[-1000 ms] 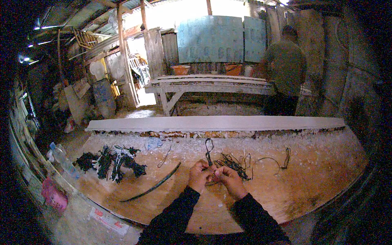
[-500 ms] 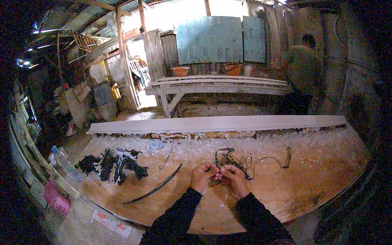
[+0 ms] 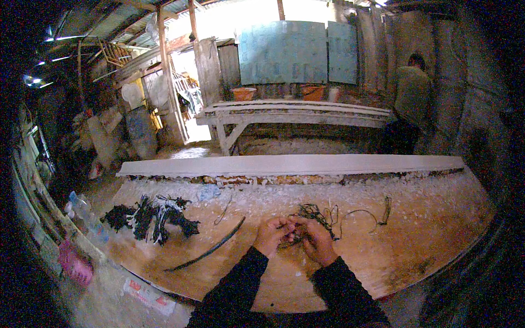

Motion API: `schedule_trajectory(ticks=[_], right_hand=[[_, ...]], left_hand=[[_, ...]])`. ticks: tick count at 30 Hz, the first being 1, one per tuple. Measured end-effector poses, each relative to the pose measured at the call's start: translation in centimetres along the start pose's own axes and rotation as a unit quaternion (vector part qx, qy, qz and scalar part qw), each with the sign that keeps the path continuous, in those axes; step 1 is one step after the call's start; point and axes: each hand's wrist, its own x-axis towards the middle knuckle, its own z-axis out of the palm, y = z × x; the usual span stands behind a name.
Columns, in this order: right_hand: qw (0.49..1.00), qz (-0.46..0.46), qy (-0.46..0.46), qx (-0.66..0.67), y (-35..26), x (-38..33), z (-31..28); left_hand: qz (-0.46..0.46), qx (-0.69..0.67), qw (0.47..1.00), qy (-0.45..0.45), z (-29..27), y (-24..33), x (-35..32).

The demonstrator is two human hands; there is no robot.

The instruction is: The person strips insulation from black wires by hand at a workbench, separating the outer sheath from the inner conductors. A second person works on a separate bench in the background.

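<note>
Above the middle of the wooden board (image 3: 240,279), my left hand (image 3: 268,236) and my right hand (image 3: 319,243) meet fingertip to fingertip. Both are closed in a pinch on a thin dark strip, mostly hidden by the fingers. Just beyond them lies a tangle of dark strips (image 3: 310,211), partly covered by my right hand. A long curved black strip (image 3: 210,250) rests to the left of my left hand. Farther left are several tufted black-and-white bundles (image 3: 158,216), bunched in a heap.
A long whitish beam (image 3: 290,164) runs along the board's far edge. Loose thin strands (image 3: 386,210) lie at right. A clear bottle (image 3: 87,218) and a pink basket (image 3: 75,262) are at left. Beyond, a person (image 3: 411,93) stands by a whitened bench (image 3: 295,113).
The dark strip's loop that stood up from my fingers no longer shows. My right fingers have turned over toward the left ones. The person at the back has shifted slightly right.
</note>
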Motion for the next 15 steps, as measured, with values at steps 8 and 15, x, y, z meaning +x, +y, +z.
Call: schedule_trajectory(ticks=[8, 15], right_hand=[[0.997, 0.042, -0.047, -0.054, 0.5, -0.2, -0.1], [0.992, 0.011, 0.011, -0.126, 0.9, -1.0, 0.1]], left_hand=[[0.009, 0.022, 1.0, -0.002, -0.7, 0.1, 0.2], [-0.033, -0.084, 0.995, -0.038, -0.4, 0.9, 0.0]])
